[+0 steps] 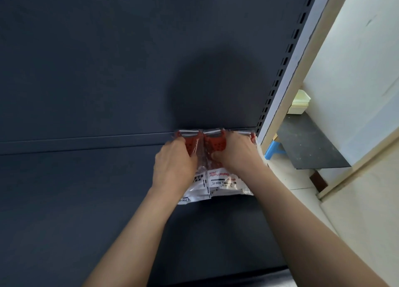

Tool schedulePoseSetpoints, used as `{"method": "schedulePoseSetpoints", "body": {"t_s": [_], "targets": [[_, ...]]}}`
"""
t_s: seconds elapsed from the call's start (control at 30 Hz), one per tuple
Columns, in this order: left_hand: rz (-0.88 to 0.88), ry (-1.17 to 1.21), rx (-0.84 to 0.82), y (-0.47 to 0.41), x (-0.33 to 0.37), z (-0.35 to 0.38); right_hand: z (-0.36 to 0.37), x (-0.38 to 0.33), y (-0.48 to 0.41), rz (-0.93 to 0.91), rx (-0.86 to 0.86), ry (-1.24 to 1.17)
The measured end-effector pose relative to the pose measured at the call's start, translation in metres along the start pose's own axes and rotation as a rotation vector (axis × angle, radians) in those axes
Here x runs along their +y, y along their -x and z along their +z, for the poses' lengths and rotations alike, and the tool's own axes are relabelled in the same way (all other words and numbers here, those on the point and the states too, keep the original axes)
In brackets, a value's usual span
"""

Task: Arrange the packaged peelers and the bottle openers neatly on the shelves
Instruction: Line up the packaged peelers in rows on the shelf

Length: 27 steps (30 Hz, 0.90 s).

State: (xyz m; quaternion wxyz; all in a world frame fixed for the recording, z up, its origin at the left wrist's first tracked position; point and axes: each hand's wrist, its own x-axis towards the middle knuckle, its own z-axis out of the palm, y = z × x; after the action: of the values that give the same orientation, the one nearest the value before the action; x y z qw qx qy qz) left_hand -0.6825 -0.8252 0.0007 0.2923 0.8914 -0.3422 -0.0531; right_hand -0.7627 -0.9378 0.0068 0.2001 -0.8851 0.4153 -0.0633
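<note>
"Two red heads show on the packaged peelers point(212, 157). Which way do they point?"

"Blades away from the person, up against the back panel point(108, 60). The long axis runs front to back across the shelf point(86, 178), and the printed white cards lie toward the near edge."

"How do they look?"

"Clear bags over red, dotted handles with pale metal blades. The cards carry red and black print (upside down from this side). The packs lie flat, side by side with their edges overlapping, and a third pack point(252, 136) peeks out just to the right."

"And the grip?"

"The left hand point(172, 168) has its fingers curled over the left pack. The right hand point(235, 155) pinches the one beside it, thumb pressed on the bag and fingers over the top."

"Room to move?"

"The packs sit at the shelf's right end, just beside the slotted upright point(287, 55), so that side is tight. To the left the dark shelf stretches wide. Past the upright stand a blue stool point(273, 149) and cream bins point(300, 104), well apart from the hands."
</note>
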Motion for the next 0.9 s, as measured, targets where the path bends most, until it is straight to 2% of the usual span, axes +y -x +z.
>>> {"method": "schedulePoseSetpoints", "body": {"t_s": [0.33,0.6,0.73,0.9], "targets": [[0.014,0.077,0.041,0.001,-0.002,0.006,0.004,0.001,0.001,0.008,0.038,-0.036],[-0.043,0.13,0.038,0.006,-0.002,-0.006,0.0,0.003,0.0,-0.011,0.082,-0.033],[-0.039,0.132,0.092,0.005,-0.002,-0.005,-0.003,-0.003,0.007,-0.084,0.18,-0.014],[0.001,0.164,0.142,0.007,-0.005,-0.005,0.002,-0.024,0.011,-0.178,0.124,-0.055]]}}
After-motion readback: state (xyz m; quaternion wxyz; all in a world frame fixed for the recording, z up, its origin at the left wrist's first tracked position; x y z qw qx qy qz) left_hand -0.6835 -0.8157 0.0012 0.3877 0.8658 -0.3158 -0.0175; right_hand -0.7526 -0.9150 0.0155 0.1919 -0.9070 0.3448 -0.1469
